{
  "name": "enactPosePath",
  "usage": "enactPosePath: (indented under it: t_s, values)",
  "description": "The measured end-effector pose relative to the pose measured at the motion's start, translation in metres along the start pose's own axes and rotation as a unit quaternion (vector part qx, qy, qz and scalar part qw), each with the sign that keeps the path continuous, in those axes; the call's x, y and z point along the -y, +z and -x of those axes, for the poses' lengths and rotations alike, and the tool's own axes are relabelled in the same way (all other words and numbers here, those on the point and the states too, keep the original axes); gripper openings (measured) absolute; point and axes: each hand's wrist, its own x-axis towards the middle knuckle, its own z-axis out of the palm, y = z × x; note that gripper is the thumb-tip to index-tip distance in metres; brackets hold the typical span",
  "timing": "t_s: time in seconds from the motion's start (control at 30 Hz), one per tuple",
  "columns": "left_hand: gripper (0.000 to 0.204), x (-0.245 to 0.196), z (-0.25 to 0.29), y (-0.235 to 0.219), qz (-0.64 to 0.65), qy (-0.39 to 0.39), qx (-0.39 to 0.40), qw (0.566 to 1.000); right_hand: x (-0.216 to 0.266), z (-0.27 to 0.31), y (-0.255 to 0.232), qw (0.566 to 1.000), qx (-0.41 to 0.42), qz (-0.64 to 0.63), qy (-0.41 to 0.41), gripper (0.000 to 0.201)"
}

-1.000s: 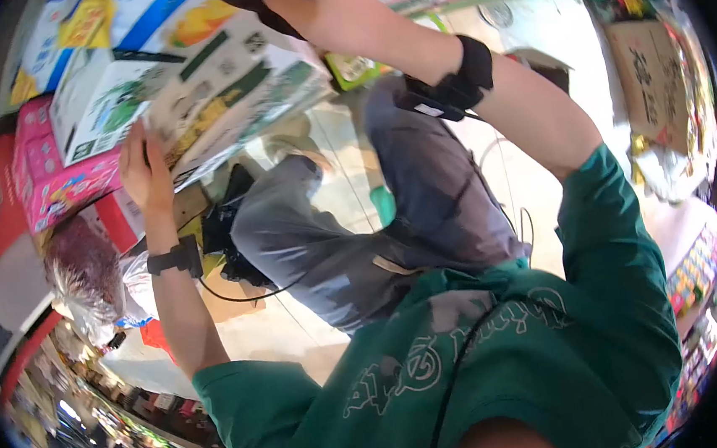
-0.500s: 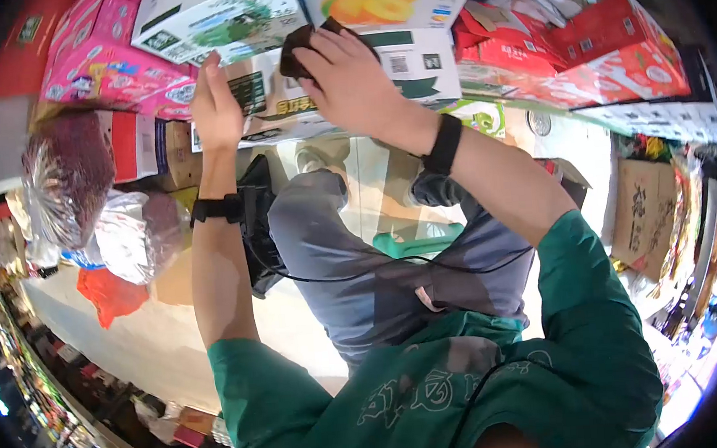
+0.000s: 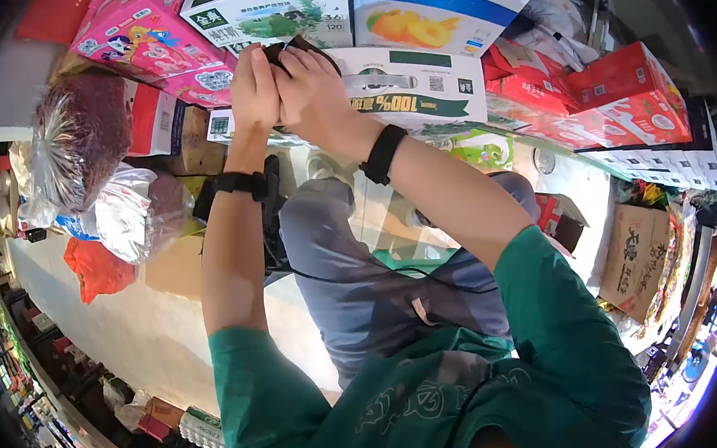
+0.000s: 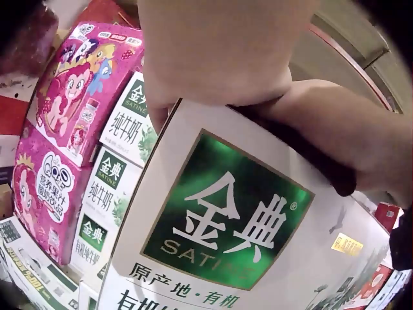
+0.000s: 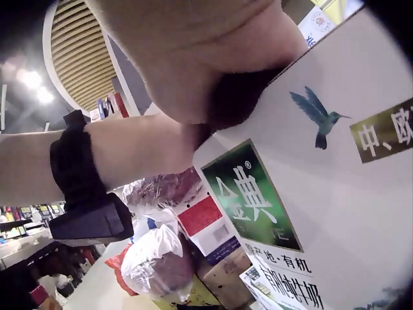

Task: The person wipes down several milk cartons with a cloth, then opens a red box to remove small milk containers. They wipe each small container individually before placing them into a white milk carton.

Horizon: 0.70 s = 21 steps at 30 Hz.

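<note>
A dark cloth [image 3: 317, 52] lies under my right hand [image 3: 312, 94], whose bent fingers hold it against a white milk carton [image 3: 415, 85] with a carry handle. Beside it, touching or nearly touching, my left hand [image 3: 254, 93] rests at the carton's left end, fingers fairly straight. The left wrist view has the carton's green logo panel [image 4: 226, 213] close up, with part of the dark cloth [image 4: 310, 145] above it. In the right wrist view the dark cloth [image 5: 242, 97] is at the carton's upper edge; the fingertips are hidden there.
Pink drink boxes [image 3: 146, 38] and another white milk carton [image 3: 275, 16] stand behind, with a blue-and-white carton [image 3: 442, 7]. Red boxes [image 3: 626, 89] are on the right. Clear bags [image 3: 78, 141] hang or lie at left; a brown carton [image 3: 635, 261] stands at right.
My right hand, with the dark cloth, has come down from the far side and moved left until beside my left hand. The head view has shifted, bringing the cartons into fuller sight.
</note>
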Motion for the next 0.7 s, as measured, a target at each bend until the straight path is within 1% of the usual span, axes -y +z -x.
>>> enactPosePath:
  t_s: [0.1, 0.13, 0.23, 0.27, 0.3, 0.37, 0.4, 0.47, 0.5, 0.53, 0.57, 0.6, 0.7]
  values:
    - [0.049, -0.001, -0.001, 0.003, -0.057, -0.004, 0.014, 0.998, -0.008, 0.007, -0.017, 1.0, 0.024, 0.016, 0.012, 0.035]
    - [0.049, -0.003, -0.002, 0.004, -0.067, -0.001, 0.021, 0.998, -0.014, 0.012, -0.03, 1.0, 0.017, 0.014, 0.019, 0.034]
    - [0.049, -0.003, -0.004, 0.003, -0.098, 0.002, 0.033, 0.995, -0.047, 0.029, -0.069, 0.997, 0.036, 0.053, 0.044, 0.034]
    - [0.048, 0.001, -0.003, 0.006, -0.086, 0.027, 0.019, 0.996, -0.06, 0.035, -0.084, 0.995, 0.039, 0.075, 0.046, 0.034]
    - [0.046, 0.002, -0.002, 0.007, -0.089, 0.028, 0.012, 0.996, -0.073, 0.044, -0.099, 0.993, 0.045, 0.097, 0.049, 0.034]
    - [0.042, 0.001, -0.003, 0.009, -0.098, 0.033, -0.001, 0.995, -0.097, 0.06, -0.123, 0.988, 0.03, 0.137, 0.07, 0.034]
    - [0.041, -0.002, -0.002, 0.009, -0.107, 0.019, 0.001, 0.994, -0.106, 0.068, -0.136, 0.985, 0.035, 0.143, 0.088, 0.034]
    - [0.041, -0.005, -0.002, 0.006, -0.121, 0.036, 0.016, 0.992, -0.119, 0.08, -0.155, 0.979, 0.045, 0.156, 0.124, 0.035]
    - [0.042, -0.004, -0.001, 0.006, -0.129, 0.044, 0.023, 0.99, -0.122, 0.084, -0.157, 0.979, 0.037, 0.16, 0.118, 0.034]
    - [0.043, -0.002, 0.001, 0.008, -0.135, 0.011, 0.017, 0.991, -0.124, 0.086, -0.156, 0.98, 0.027, 0.165, 0.113, 0.034]
    - [0.044, 0.001, 0.0, 0.01, -0.138, 0.014, 0.016, 0.99, -0.126, 0.089, -0.155, 0.98, 0.02, 0.168, 0.107, 0.034]
    - [0.045, 0.002, -0.002, 0.01, -0.142, 0.017, 0.017, 0.99, -0.126, 0.086, -0.154, 0.979, 0.044, 0.159, 0.119, 0.033]
    - [0.047, 0.005, 0.002, 0.011, -0.153, 0.008, 0.031, 0.988, -0.117, 0.081, -0.143, 0.976, 0.027, 0.187, 0.111, 0.033]
